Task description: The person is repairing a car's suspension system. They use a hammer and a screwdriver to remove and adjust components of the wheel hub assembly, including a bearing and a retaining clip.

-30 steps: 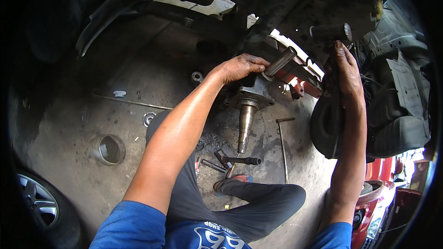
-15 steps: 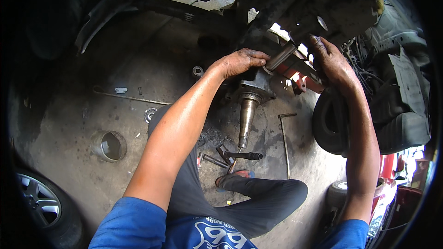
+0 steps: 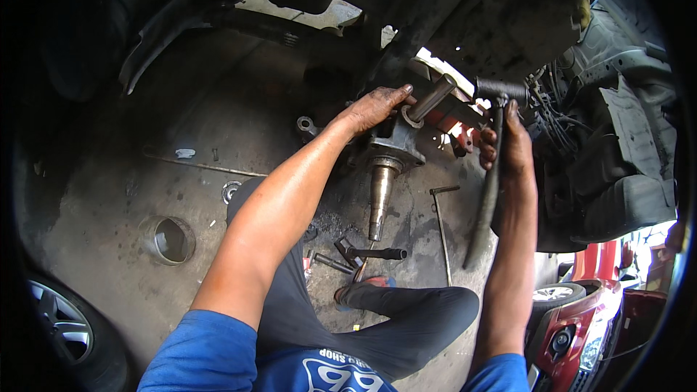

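A wheel (image 3: 65, 334) with a silver rim sits at the near left corner of the floor (image 3: 109, 196). Inward from the floor's left edge stands an open metal cylinder (image 3: 150, 239), and farther from the near edge a thin rod (image 3: 207, 166) lies just beyond a small white piece (image 3: 185, 153); a bearing ring (image 3: 231, 192) shows beside the person's knee. The left hand (image 3: 374, 109) rests at the upper left side of a dark steering knuckle (image 3: 392, 147), thumb and one fingertip beside the base of a tilted metal pin (image 3: 433, 98); the other fingers are hidden, so I cannot tell whether they close on it. The knuckle is near the middle, above the floor, its tapered spindle (image 3: 381, 199) pointing toward the floor's near edge. Past the spindle's tip, a dark socket tool (image 3: 377, 253) lies on the floor near the foot, and an L-shaped bar (image 3: 440, 232) lies to its right. The right hand (image 3: 512, 145) has its fingers and thumb wrapped round the handle of a hammer (image 3: 483, 210), whose head is just beside the pin's upper end, a gap between them. A red car (image 3: 581, 334) stands beyond the floor's right edge.
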The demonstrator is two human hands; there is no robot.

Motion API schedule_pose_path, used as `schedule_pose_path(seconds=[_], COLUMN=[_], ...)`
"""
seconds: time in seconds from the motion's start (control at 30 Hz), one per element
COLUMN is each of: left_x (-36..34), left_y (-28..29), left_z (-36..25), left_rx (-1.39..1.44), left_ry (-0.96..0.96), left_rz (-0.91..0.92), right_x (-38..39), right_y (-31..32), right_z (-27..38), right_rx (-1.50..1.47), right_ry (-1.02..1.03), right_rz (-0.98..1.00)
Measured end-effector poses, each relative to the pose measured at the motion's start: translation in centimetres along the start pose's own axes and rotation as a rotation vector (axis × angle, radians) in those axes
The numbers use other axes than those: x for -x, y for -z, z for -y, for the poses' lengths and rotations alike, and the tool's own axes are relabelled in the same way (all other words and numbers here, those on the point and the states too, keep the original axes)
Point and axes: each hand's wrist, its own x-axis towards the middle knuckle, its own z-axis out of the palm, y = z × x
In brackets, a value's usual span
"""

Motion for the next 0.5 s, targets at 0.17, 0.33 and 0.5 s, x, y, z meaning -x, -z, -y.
schedule_pose_path(seconds=[0.17, 0.33, 0.5], left_x=[-2.3, -3.0, -3.5], left_y=[-1.2, -1.2, -1.8], left_z=[1.7, 2.2, 2.2], left_rx=[-0.272, -0.145, -0.247], left_ry=[-0.120, -0.072, -0.089], left_rz=[-0.055, -0.013, -0.056], right_x=[-2.2, -1.6, 0.2], right_y=[1.5, 2.1, 0.5], right_z=[-4.1, -3.0, 3.7], right_rx=[-0.241, -0.240, 0.229], right_ry=[-0.160, -0.115, 0.255], right_rz=[0.309, 0.154, -0.069])
